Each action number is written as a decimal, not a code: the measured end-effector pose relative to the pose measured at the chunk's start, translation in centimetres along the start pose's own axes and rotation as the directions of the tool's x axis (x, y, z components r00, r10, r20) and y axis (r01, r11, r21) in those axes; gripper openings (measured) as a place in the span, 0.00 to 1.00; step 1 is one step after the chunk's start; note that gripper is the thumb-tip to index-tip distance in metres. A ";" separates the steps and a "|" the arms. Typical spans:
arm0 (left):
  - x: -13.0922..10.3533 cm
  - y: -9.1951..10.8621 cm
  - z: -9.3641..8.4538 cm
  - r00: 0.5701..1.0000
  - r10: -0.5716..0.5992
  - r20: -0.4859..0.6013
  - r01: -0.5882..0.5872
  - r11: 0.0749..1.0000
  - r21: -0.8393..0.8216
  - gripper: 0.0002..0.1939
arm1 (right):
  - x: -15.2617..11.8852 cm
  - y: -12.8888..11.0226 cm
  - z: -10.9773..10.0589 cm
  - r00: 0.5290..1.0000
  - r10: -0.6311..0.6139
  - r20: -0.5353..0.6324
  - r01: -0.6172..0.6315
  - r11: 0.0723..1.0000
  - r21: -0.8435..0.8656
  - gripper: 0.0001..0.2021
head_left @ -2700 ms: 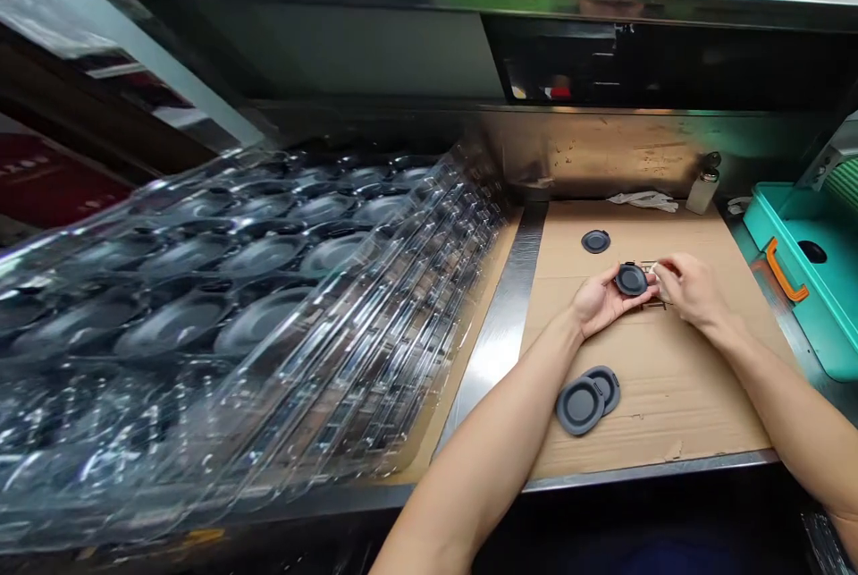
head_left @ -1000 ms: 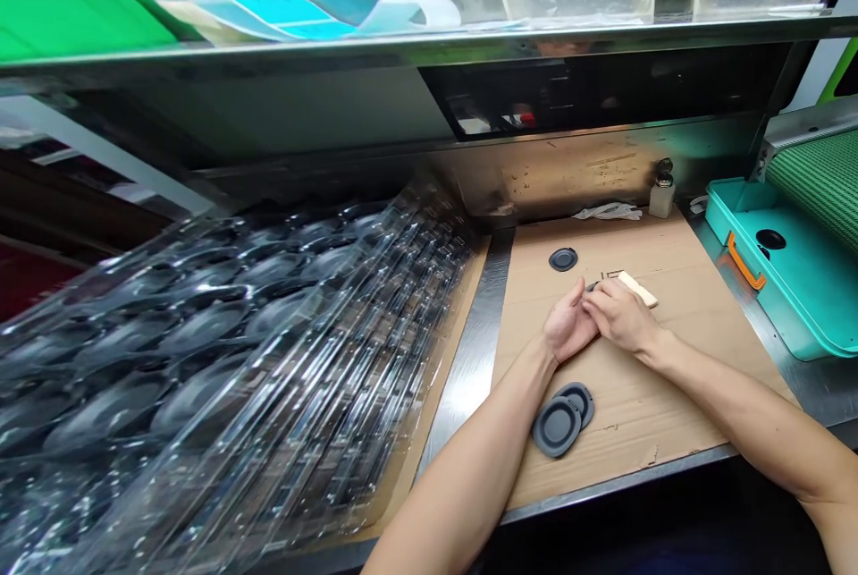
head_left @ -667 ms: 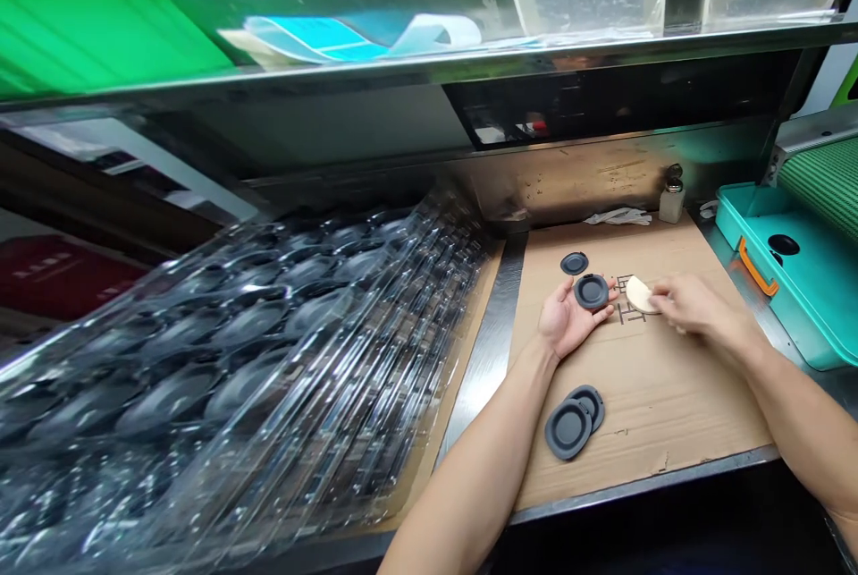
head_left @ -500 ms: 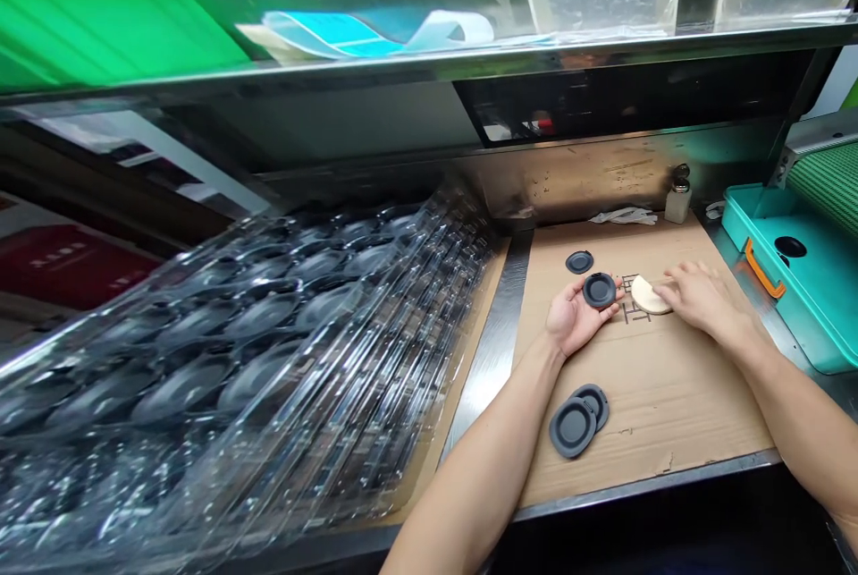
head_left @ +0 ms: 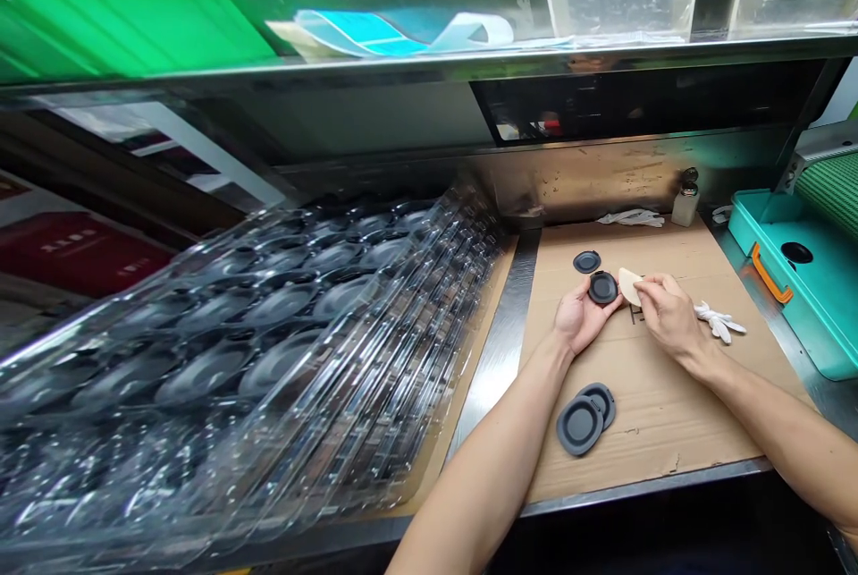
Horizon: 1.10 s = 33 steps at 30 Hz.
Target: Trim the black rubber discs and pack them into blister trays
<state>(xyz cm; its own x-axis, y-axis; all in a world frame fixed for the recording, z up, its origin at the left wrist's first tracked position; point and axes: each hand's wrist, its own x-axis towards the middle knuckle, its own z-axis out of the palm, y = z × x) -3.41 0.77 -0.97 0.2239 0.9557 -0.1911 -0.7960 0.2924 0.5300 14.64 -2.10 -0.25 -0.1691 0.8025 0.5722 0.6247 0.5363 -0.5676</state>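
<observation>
My left hand (head_left: 576, 323), palm up, holds a small round dark cap (head_left: 603, 288) with a raised rim and a small tab at its edge. A thin cream-coloured round pad (head_left: 628, 286) is pinched between the fingers of my right hand (head_left: 670, 317), right beside the cap. Whether pad and cap touch I cannot tell. Behind my left hand lies another dark cap (head_left: 587, 262) on the cardboard sheet (head_left: 677, 414). Nearer the front edge, a dark grey cap (head_left: 580, 426) partly overlaps a second one (head_left: 605, 403).
Clear plastic trays (head_left: 375, 369) with rows of dark caps fill the left. A teal box (head_left: 821, 307) with an orange handle stands right. White gloves (head_left: 720, 322) lie by my right wrist. A small bottle (head_left: 685, 202) stands behind. A metal shelf (head_left: 429, 61) crosses above.
My right hand has moved left toward the cap and lifted the cream pad off the cardboard, tilting it. White gloves formerly behind that hand now show. My left hand still holds the cap.
</observation>
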 end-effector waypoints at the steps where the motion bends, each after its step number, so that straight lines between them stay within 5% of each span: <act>1: 0.0 -0.1 0.1 1.000 0.004 -0.002 -0.004 1.000 0.001 0.15 | 0.0 -0.1 0.1 0.999 0.021 -0.034 -0.019 0.998 0.061 0.14; 4: -0.2 -0.4 0.4 0.997 -0.049 0.059 0.047 0.998 0.042 0.16 | 0.2 -0.3 0.6 0.995 0.100 -0.001 -0.098 0.976 0.197 0.11; 8: -0.4 -0.2 0.3 0.991 -0.079 0.107 0.070 0.994 0.085 0.17 | 0.7 1.2 1.1 0.985 0.150 0.083 -0.157 0.983 0.091 0.10; 12: -0.4 0.2 0.0 0.994 0.110 0.027 -0.113 0.962 0.247 0.14 | 1.0 3.5 0.2 0.979 0.201 0.033 -0.199 0.978 -0.054 0.11; 16: -1.5 0.1 1.0 0.892 0.440 0.104 -0.428 0.749 0.505 0.36 | 0.8 4.3 -1.0 0.980 0.152 0.129 -0.131 0.979 -0.155 0.12; 19: -2.8 0.0 1.9 0.844 0.498 0.198 -0.505 0.617 0.604 0.43 | 1.0 4.1 -2.3 0.973 0.142 0.181 -0.083 0.952 -0.296 0.13; 23: -3.9 -0.1 2.5 0.845 0.488 0.217 -0.498 0.573 0.651 0.43 | 2.0 4.1 -5.1 0.960 0.201 0.197 -0.087 0.877 -0.473 0.16; 26: -4.0 0.0 2.6 0.858 0.493 0.143 -0.467 0.635 0.615 0.42 | 3.0 4.9 -7.6 0.897 0.305 0.320 -0.080 0.823 -0.562 0.19; 33: -3.6 0.0 2.0 0.862 0.492 0.118 -0.457 0.657 0.599 0.44 | 4.4 7.2 -10.3 0.637 0.475 0.607 -0.111 0.836 -0.538 0.15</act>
<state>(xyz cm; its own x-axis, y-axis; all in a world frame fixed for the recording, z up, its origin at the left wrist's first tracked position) -3.12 -2.62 1.38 -0.1324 0.9720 0.1940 -0.2885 -0.2250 0.9307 26.26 2.58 4.32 -0.2739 0.9247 -0.2645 0.9508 0.2189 -0.2193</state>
